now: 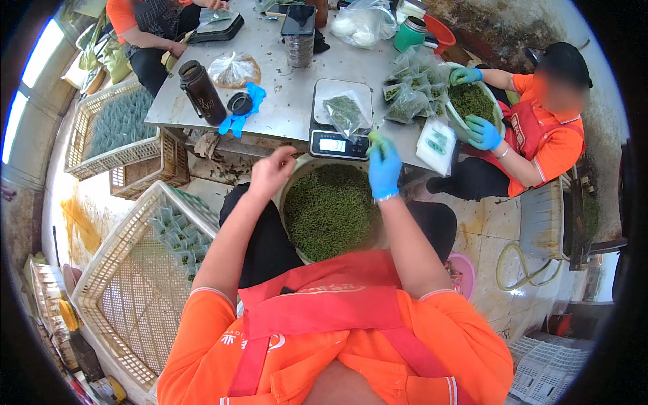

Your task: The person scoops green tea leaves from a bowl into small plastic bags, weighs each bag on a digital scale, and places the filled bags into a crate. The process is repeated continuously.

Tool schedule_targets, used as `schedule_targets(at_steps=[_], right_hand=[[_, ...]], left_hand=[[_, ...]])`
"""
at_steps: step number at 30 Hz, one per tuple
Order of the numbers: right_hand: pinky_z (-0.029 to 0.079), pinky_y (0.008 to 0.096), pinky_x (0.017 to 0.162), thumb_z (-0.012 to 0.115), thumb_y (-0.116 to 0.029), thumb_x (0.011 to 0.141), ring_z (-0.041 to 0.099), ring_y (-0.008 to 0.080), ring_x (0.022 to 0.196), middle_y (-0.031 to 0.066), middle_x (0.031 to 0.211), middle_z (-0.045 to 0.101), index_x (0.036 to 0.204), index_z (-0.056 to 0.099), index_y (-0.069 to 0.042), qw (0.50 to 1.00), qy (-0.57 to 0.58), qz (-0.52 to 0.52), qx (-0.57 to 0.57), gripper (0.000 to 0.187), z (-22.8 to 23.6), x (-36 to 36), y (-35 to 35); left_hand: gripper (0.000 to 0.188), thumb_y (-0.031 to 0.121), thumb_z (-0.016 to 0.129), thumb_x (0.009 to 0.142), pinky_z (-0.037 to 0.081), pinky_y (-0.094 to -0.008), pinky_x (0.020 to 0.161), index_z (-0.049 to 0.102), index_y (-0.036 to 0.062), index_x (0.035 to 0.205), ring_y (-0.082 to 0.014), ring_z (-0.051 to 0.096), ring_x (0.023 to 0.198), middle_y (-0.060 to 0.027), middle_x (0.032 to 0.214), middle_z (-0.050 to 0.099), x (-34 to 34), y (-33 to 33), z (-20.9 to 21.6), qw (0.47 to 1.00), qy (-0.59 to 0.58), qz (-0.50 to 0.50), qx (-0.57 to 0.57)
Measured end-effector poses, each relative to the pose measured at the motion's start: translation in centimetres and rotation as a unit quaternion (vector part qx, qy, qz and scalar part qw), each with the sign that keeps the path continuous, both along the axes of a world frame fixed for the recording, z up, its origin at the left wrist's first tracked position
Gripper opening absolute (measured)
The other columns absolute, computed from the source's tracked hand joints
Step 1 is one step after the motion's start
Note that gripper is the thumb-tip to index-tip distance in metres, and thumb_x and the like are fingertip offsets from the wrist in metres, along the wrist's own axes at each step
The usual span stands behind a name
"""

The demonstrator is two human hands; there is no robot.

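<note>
A small food-packing workshop, by the look of it — a metal table with a digital scale, loose greens, clusters of filled bags, plastic crates on a stained tile floor — and 3 people in orange shirts, 2 wearing red aprons.

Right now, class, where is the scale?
In the head view, the scale is upper middle, at the near edge of the table, beneath a bag and just left of the person's right hand.
</note>
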State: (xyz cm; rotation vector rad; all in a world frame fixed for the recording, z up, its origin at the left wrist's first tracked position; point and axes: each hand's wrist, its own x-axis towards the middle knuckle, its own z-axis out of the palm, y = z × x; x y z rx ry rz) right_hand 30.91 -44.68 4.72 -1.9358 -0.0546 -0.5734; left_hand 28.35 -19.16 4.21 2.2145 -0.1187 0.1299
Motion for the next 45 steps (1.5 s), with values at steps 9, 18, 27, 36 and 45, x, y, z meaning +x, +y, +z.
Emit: schedule_targets(at_steps=[9,18,27,36,45], right_hand=[[0.051,0.0338,0.069,0.057,-0.016,0.079,0.061,0.0285,0.081,0.0072,0.114,0.057,0.110,0.058,-0.014,0.942,0.015,0.087,-0.324,0.031,1.2,1.3,1.1],[0.048,0.0401,0.050,0.047,-0.015,0.080,0.061,0.0305,0.061,0.0142,0.096,0.058,0.095,0.058,-0.012,0.840,-0.103,0.211,-0.489,0.019,5.2,4.3,6.9],[0.049,0.0418,0.059,0.047,-0.016,0.079,0.062,0.0323,0.071,0.0154,0.080,0.063,0.088,0.062,-0.008,0.786,0.108,0.296,-0.532,0.018,2.0,2.9,11.3],[0.050,0.0399,0.064,0.049,-0.015,0.079,0.061,0.0315,0.075,0.0140,0.099,0.059,0.110,0.052,-0.011,0.824,0.097,0.284,-0.481,0.031,2.4,1.1,11.3],[0.050,0.0259,0.069,0.056,-0.006,0.078,0.061,0.0141,0.074,0.0089,0.095,0.064,0.111,0.059,-0.005,0.956,0.142,0.252,-0.043,0.033,9.0,2.0,3.0]], left_hand=[[0.021,0.019,0.061,0.080,0.047,-0.0259,0.058,0.061,0.0078,0.099,-0.0121,0.062,0.061,-0.0047,0.073,0.065,0.9,-1.0,-1.8,0.994,0.000,0.086,-0.071],[0.043,0.025,0.066,0.072,0.041,-0.0395,0.083,0.053,0.0086,0.109,-0.0296,0.057,0.083,-0.0104,0.091,0.063,2.5,-1.0,-0.4,0.940,-0.279,0.112,0.161],[0.058,0.022,0.066,0.065,0.046,-0.0422,0.064,0.046,0.0150,0.118,-0.0343,0.060,0.076,-0.0165,0.084,0.062,2.3,-1.6,-1.9,0.980,-0.068,0.112,0.151],[0.057,0.011,0.064,0.063,0.047,-0.0410,0.061,0.049,0.0161,0.118,-0.0315,0.060,0.071,-0.0127,0.080,0.062,1.9,-1.9,-1.9,0.973,-0.112,0.096,0.179],[0.056,0.034,0.068,0.070,0.047,-0.0377,0.075,0.049,0.0134,0.119,-0.0312,0.061,0.088,-0.0125,0.101,0.063,2.3,-1.1,-2.1,0.984,-0.021,0.172,0.027]])
